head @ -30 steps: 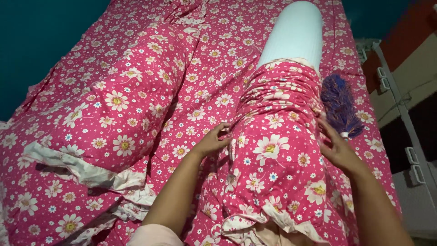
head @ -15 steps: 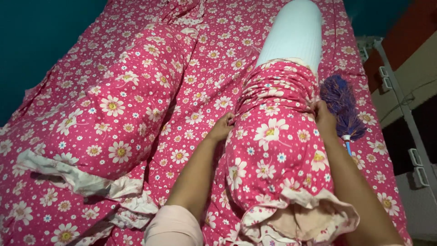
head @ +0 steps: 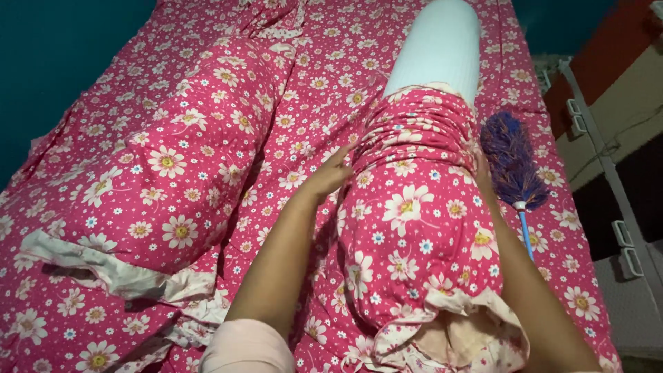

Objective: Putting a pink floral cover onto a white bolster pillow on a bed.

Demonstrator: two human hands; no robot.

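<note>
Both hands have slid further up the bolster — left hand [head: 330, 174] spread flat against the floral cover [head: 414, 214], right hand [head: 483, 173] mostly hidden behind it, grip unclear — bunched folds sitting just below the bare white bolster [head: 442, 48]; working both sides evenly is keeping the cover straight.

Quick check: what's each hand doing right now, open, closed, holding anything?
Left hand: open, fingers flat against the side of the flowered bolster cover.
Right hand: mostly hidden behind the cover; grip cannot be told.
</note>
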